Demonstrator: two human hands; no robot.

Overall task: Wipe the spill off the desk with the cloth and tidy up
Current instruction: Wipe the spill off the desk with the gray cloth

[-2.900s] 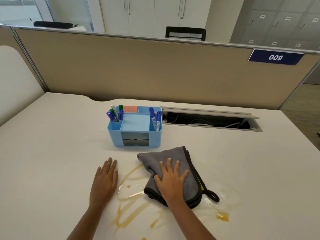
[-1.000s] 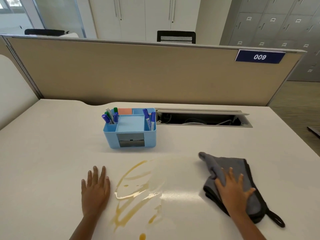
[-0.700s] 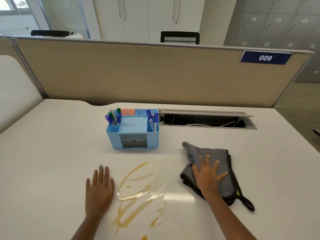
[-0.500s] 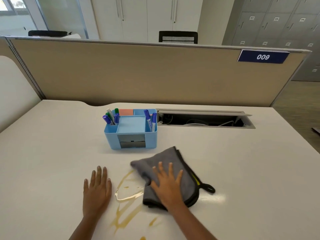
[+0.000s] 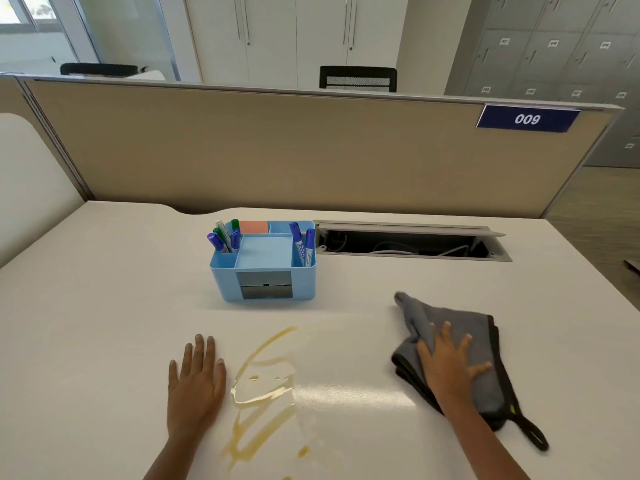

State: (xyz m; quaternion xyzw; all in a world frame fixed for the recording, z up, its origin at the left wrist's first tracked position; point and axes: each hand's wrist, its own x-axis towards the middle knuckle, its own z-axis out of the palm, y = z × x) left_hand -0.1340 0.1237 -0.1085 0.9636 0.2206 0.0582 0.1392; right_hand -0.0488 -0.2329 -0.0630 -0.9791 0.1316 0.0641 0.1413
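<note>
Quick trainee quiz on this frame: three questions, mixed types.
1. True or false: the right hand lies flat on the cloth.
2. The spill is: A) under the cloth; B) between the left hand and the cloth; C) wiped away.
3. Fill in: the markers stand in the blue ____.
Key: 1 true; 2 B; 3 organizer.

Office: desk partition point(image 5: 277, 150), lockers point(image 5: 554, 46)
</note>
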